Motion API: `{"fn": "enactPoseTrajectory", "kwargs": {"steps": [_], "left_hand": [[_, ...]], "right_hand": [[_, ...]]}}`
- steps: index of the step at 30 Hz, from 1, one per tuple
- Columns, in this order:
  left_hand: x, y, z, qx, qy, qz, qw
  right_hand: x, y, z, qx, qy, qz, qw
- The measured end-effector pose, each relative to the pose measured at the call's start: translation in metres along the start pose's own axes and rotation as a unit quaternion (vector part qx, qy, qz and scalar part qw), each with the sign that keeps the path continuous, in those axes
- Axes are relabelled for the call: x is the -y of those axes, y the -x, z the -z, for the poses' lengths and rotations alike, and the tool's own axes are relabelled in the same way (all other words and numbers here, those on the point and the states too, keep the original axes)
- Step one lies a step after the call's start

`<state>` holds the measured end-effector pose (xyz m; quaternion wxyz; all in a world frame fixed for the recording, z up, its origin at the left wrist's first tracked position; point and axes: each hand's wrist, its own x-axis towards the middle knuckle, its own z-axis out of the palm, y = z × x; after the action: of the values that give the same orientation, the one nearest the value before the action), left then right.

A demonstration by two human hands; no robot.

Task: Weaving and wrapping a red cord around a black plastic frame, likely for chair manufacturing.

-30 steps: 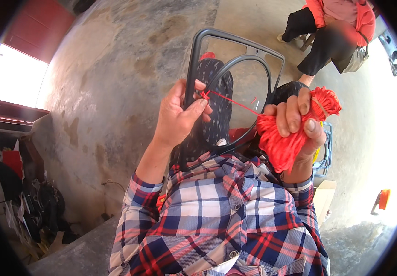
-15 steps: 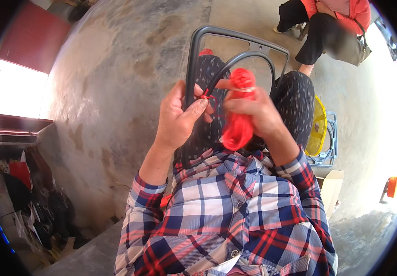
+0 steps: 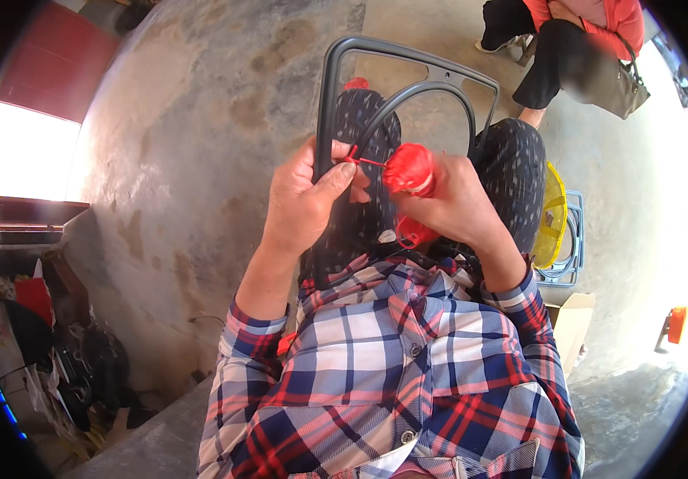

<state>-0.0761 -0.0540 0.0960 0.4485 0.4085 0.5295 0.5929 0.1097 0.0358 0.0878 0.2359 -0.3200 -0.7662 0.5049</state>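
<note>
A dark grey tubular frame [image 3: 401, 53] with an inner curved tube [image 3: 392, 105] leans upright across my lap. My left hand [image 3: 298, 198] is closed around the frame's left side, its thumb pressed where red string [image 3: 352, 156] is wrapped around the inner tube beside the side bar. In my right hand [image 3: 462, 201] is a bundled skein of red string [image 3: 409, 168] with a pale band around it. A strand runs taut from the skein to the wrapped spot. The skein's lower end hangs below my right fingers, which partly hide it.
A yellow plastic basket [image 3: 553, 215] and a light blue tubular frame [image 3: 574, 247] are at my right, near a cardboard box [image 3: 574, 327]. Another person [image 3: 555, 60] sits at the far right with a bag [image 3: 623, 92]. Assorted clutter [image 3: 73, 367] lies at the lower left.
My right hand has turned the skein from upright to tilted, its banded end now toward the left hand. The strand is pulled straight. My left hand keeps its grip on the frame.
</note>
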Motion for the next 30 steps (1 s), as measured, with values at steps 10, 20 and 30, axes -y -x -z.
{"fn": "enactPoseTrajectory", "kwargs": {"steps": [10,20,30], "left_hand": [[0.001,-0.001,0.003,-0.022,0.022,0.040,0.999],[-0.001,0.003,-0.009,0.001,-0.004,-0.014,1.000],[-0.006,0.003,-0.012,0.001,-0.032,-0.036,0.999]], "right_hand": [[-0.013,-0.005,-0.002,-0.003,-0.380,0.097,0.920],[-0.009,-0.025,-0.021,-0.050,-0.521,-0.048,0.851],[0.008,-0.029,-0.022,-0.016,-0.432,-0.021,0.901]]}}
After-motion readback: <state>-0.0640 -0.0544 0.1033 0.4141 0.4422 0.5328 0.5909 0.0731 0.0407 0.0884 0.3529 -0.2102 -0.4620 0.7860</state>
